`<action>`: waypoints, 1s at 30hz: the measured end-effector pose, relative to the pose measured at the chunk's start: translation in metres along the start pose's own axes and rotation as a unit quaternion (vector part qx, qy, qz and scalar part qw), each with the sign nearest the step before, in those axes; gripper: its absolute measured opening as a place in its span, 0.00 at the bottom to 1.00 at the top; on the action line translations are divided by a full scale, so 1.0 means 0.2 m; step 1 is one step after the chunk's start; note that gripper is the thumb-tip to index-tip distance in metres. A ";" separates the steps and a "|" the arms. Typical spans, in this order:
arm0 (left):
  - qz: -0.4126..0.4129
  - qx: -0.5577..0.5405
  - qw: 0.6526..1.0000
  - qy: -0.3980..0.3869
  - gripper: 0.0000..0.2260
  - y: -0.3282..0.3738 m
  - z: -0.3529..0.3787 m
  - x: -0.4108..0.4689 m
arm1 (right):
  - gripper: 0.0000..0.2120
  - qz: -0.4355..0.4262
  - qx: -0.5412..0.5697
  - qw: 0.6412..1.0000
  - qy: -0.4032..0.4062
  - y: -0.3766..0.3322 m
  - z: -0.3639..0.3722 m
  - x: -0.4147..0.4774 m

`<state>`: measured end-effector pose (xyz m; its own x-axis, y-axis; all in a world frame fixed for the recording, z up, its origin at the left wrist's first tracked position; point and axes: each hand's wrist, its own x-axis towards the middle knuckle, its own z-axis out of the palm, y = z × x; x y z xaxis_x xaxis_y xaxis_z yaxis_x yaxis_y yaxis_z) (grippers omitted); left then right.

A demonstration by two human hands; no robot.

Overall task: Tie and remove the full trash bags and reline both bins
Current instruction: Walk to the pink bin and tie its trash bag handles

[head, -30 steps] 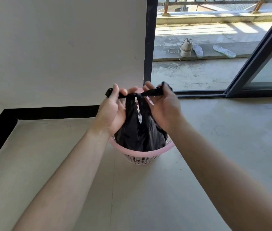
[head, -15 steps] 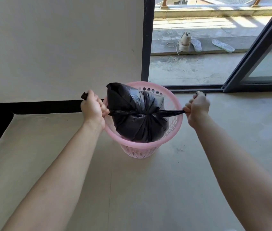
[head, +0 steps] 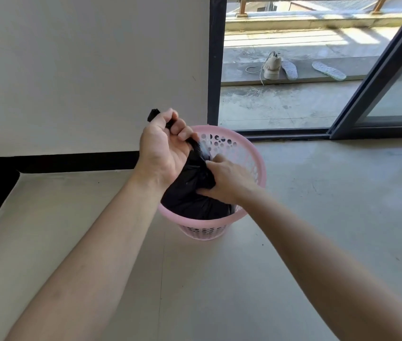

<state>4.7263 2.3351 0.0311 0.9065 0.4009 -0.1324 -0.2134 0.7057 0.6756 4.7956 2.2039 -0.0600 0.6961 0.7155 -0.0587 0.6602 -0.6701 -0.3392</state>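
Note:
A pink perforated plastic bin (head: 252, 158) stands on the floor near the wall. Inside it sits a full black trash bag (head: 190, 195), bulging above the near rim. My left hand (head: 163, 148) is raised above the bin, fist closed around a twisted tail of the bag, whose end sticks out past my thumb. My right hand (head: 227, 180) is lower, fingers pinching the bag's gathered neck against its top. The knot itself is hidden between my hands. A second bin is not in view.
A white wall with a black skirting strip (head: 72, 162) runs behind and to the left. A dark-framed sliding door (head: 367, 94) stands open at the back right onto a balcony with a shoe (head: 272, 67) and two insoles (head: 328, 70). Bare floor surrounds the bin.
Half a second ago my hands were spread wide, pulling the bag's two tails taut. Both have come back together over the bag, the left high, the right low on the neck.

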 end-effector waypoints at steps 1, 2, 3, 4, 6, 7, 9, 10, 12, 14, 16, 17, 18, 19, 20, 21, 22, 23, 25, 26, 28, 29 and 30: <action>-0.004 0.001 1.000 -0.002 0.11 0.00 0.01 -0.01 | 0.22 0.008 -0.011 1.000 0.005 0.01 0.02 0.00; -0.005 0.007 1.000 -0.005 0.11 0.01 0.01 -0.01 | 0.20 0.015 -0.013 1.000 0.008 0.02 0.03 0.00; -0.002 0.023 1.000 -0.007 0.11 0.01 0.01 -0.02 | 0.17 0.019 -0.007 1.000 0.008 0.03 0.03 0.01; 0.004 0.043 0.999 -0.007 0.11 0.01 0.01 -0.02 | 0.14 0.023 0.010 1.000 0.008 0.04 0.02 0.01; 0.031 0.103 0.994 -0.004 0.10 -0.02 -0.01 -0.02 | 0.09 0.027 0.045 0.999 -0.004 0.06 0.02 0.02; 0.051 0.146 0.988 -0.006 0.07 -0.04 -0.04 -0.02 | 0.11 0.032 0.052 0.998 -0.007 0.07 0.01 0.02; 0.050 0.256 0.965 -0.005 0.19 -0.08 -0.13 -0.03 | 0.12 0.043 0.054 0.998 -0.005 0.10 0.00 0.03; 0.027 0.326 0.945 -0.010 0.33 -0.08 -0.18 -0.03 | 0.12 0.047 0.052 0.998 -0.003 0.10 -0.01 0.04; 0.012 0.512 0.856 -0.068 0.45 -0.09 -0.25 -0.04 | 0.12 0.045 0.049 0.998 0.003 0.10 -0.05 0.04; 0.059 0.678 0.718 -0.145 0.32 -0.13 -0.30 -0.05 | 0.13 0.030 0.052 0.998 0.016 0.07 -0.09 0.04; 0.087 0.721 0.672 -0.145 0.26 -0.17 -0.31 -0.05 | 0.16 0.020 0.054 0.998 0.019 0.05 -0.10 0.04; 0.094 0.705 0.690 -0.130 0.23 -0.19 -0.32 -0.04 | 0.16 0.013 0.061 0.998 0.020 0.05 -0.08 0.04; 0.098 0.672 0.724 -0.119 0.20 -0.20 -0.32 -0.03 | 0.14 0.012 0.070 0.997 0.015 0.05 -0.08 0.04; 0.103 0.625 0.767 -0.104 0.16 -0.22 -0.33 0.00 | 0.11 0.008 0.084 0.996 0.008 0.05 -0.07 0.04; 0.114 0.584 0.799 -0.083 0.12 -0.23 -0.35 0.03 | 0.08 0.009 0.122 0.992 -0.009 0.05 -0.08 0.03; 0.118 0.555 0.821 -0.058 0.09 -0.24 -0.36 0.05 | 0.04 0.007 0.170 0.985 -0.031 0.06 -0.11 0.02; 0.117 0.543 0.831 -0.032 0.07 -0.24 -0.35 0.05 | 0.09 0.013 0.211 0.976 -0.051 0.07 -0.14 0.01; 0.118 0.537 0.835 -0.006 0.08 -0.24 -0.34 0.04 | 0.17 0.022 0.261 0.963 -0.063 0.09 -0.18 0.00; 0.120 0.537 0.834 0.035 0.13 -0.23 -0.34 0.03 | 0.16 0.063 0.366 0.928 -0.007 0.12 -0.26 -0.01; 0.115 0.536 0.835 0.055 0.15 -0.23 -0.34 0.02 | 0.09 0.092 0.390 0.915 0.050 0.14 -0.29 0.00; 0.099 0.528 0.837 0.103 0.15 -0.24 -0.35 0.03 | 0.15 0.154 0.293 0.929 0.165 0.18 -0.36 0.01; 0.096 0.526 0.835 0.127 0.15 -0.24 -0.36 0.03 | 0.22 0.189 0.214 0.939 0.190 0.20 -0.38 0.02; 0.096 0.526 0.832 0.147 0.15 -0.25 -0.36 0.04 | 0.32 0.223 0.156 0.941 0.201 0.21 -0.40 0.02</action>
<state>4.7175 2.3460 -0.0562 0.7307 0.6825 -0.0156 0.2334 -0.2283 0.9452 4.8491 2.1623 0.0001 0.9761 0.2027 0.0783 0.2061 -0.7500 -0.6285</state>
